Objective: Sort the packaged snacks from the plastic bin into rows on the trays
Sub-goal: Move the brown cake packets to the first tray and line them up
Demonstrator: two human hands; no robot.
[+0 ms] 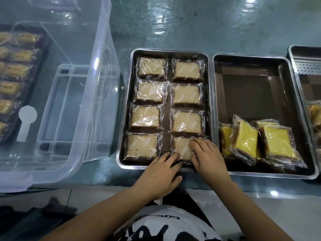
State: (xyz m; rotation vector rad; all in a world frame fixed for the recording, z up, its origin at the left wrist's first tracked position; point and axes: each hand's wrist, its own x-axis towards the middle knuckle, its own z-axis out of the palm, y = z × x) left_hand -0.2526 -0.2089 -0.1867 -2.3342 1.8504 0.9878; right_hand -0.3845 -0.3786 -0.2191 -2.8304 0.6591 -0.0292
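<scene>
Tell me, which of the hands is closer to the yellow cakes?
Right. The right hand rests on a pale cake packet just left of the yellow cakes; the left hand touches that packet's near edge, farther left.

wrapper print: "cake" in white script, repeated at slants across the clear wrappers of the pale slices in the left tray (119,136)
near-left packet (141,147): "cake" at its left edge and again low on its right side
third-row right packet (187,122): "cake" near the top and at mid-right
near-right packet (182,148): one "cake" shows, turned upside down
seam print: a fine line of letters along the packet edges, too small to read
yellow packets (276,141): wrapper print not legible
shirt (165,226): small black letters seen upside down, beginning "coc", the rest unclear; large black brush letters, cut off, unreadable
</scene>
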